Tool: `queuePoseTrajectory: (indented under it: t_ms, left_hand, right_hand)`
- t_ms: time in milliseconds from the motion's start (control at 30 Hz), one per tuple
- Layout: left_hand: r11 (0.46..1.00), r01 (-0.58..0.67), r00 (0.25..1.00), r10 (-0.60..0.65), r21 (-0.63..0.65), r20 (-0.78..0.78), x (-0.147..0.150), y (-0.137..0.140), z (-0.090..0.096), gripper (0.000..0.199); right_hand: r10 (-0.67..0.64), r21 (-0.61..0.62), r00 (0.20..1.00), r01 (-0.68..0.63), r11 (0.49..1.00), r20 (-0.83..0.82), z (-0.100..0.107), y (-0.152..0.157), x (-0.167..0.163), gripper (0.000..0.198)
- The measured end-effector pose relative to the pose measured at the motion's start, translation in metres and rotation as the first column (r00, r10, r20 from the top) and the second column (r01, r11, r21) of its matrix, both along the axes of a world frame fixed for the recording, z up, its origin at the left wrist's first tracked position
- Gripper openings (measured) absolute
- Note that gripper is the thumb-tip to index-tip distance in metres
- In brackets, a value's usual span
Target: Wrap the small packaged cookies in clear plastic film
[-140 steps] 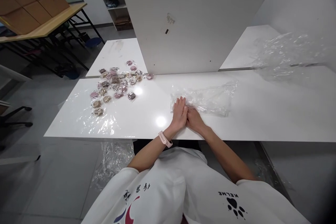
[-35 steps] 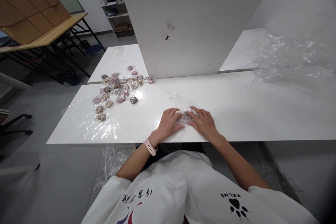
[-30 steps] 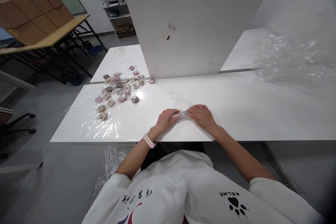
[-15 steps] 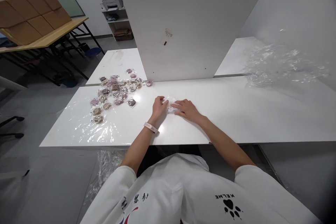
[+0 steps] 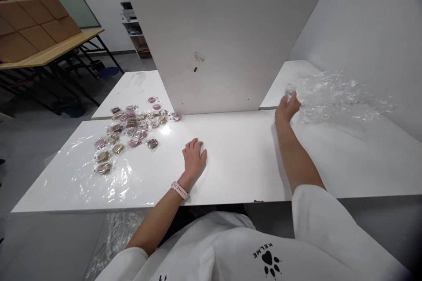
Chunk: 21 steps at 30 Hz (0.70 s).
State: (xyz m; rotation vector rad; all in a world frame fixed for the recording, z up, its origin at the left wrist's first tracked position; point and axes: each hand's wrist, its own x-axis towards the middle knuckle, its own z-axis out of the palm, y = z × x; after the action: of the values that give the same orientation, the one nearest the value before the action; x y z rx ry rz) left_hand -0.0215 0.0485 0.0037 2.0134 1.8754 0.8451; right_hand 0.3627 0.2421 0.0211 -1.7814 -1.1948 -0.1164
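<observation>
My left hand (image 5: 194, 158) rests on the white table with its fingers apart and nothing in them. My right hand (image 5: 287, 107) is raised at the left edge of a heap of clear plastic wrappers (image 5: 336, 96), its fingers closed on a crumpled clear plastic wrapper (image 5: 290, 91). To the left of my left hand lie many small round pieces in clear packets (image 5: 131, 124), pink, brown and tan. The nearest one, a dark brown packet (image 5: 152, 143), lies a little apart from the pile.
A tall white panel (image 5: 217, 39) stands at the back of the white table (image 5: 237, 158). Clear plastic sheeting (image 5: 115, 232) hangs below the front left edge. Cardboard boxes (image 5: 36, 26) stand on a wooden table at the far left, with a blue stool (image 5: 108, 72) nearby.
My right hand has moved from beside my left hand to the wrapper heap on the right, taking the clear wrapper along. My left hand has let go and stays on the table.
</observation>
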Motion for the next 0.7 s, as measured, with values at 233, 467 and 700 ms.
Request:
queuePoseTrajectory:
  t_ms: [233,467,700]
  left_hand:
    - [1.000,-0.012,0.999,0.011,-0.019,-0.043,0.001,0.001,0.002,0.029]
    - [1.000,0.003,1.000,-0.003,-0.022,-0.026,0.001,0.000,0.003,0.029]
    - [1.000,0.008,1.000,-0.008,0.003,-0.023,-0.001,-0.001,0.001,0.028]
  right_hand:
    - [0.178,-0.356,0.970,-0.111,0.928,0.163,-0.030,0.027,-0.030,0.049]
    - [-0.114,-0.016,0.923,0.130,0.991,0.367,-0.019,-0.055,-0.014,0.038]
    - [-0.181,-0.189,0.938,0.242,0.952,0.295,0.046,-0.039,0.053,0.052]
